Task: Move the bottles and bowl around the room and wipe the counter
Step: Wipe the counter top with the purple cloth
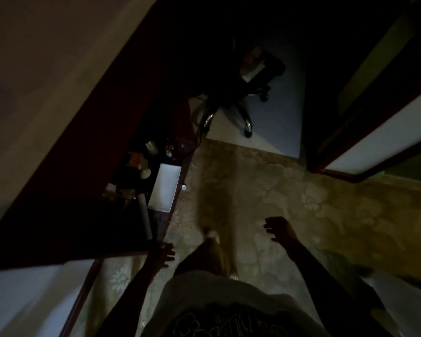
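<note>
The room is dim and blurred. A dark wooden counter (178, 181) runs along the left wall. On it stand several small bottles and jars (168, 151), a white rectangular tray (164, 188) and a pale cylinder (145, 218) lying down. A small pale bowl-like thing (145, 174) sits beside the tray. My left hand (164, 255) hangs open near the counter's near corner, holding nothing. My right hand (281, 229) is out over the carpet, fingers loosely curled and apart, holding nothing.
A black office chair (243, 93) on castors stands ahead on a pale tiled floor. Patterned carpet (301, 203) covers the floor under me. A dark-framed door (374, 132) stands open at the right. My leg (214, 249) steps forward.
</note>
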Available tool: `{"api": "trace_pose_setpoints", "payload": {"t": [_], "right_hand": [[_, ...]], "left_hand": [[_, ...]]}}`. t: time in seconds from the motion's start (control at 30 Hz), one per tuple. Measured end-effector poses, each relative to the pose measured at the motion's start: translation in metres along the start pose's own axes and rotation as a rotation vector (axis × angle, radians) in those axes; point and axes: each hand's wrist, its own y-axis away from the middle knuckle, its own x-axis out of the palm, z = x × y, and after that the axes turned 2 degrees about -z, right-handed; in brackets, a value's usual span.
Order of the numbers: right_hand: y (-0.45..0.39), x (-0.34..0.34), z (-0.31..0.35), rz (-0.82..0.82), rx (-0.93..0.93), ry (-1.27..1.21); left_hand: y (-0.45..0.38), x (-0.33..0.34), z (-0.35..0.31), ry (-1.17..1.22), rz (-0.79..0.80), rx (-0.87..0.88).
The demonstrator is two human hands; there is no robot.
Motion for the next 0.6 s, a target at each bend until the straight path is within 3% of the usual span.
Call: {"api": "trace_pose_setpoints", "payload": {"t": [0.17,0.37,0.43,0.5,0.6], "right_hand": [[-0.072,0.025,0.118,0.059,-0.121,0.045],[-0.092,0.080,0.313,0.108,-0.702,0.145],[-0.077,0.104,0.394,0.139,-0.867,0.095],[-0.064,0.127,0.464,0.168,-1.086,0.112],[-0.053,0.162,0.553,0.182,-1.472,0.246]], "left_hand": [[-0.046,0.014,-0.162,-0.044,-0.023,0.367],[-0.001,-0.001,-0.385,0.008,-0.206,0.928],[0.041,-0.018,-0.445,0.038,-0.313,1.110],[0.071,-0.040,-0.491,-0.016,-0.519,1.296],[0.087,-0.077,-0.540,-0.179,-0.862,1.369]]}}
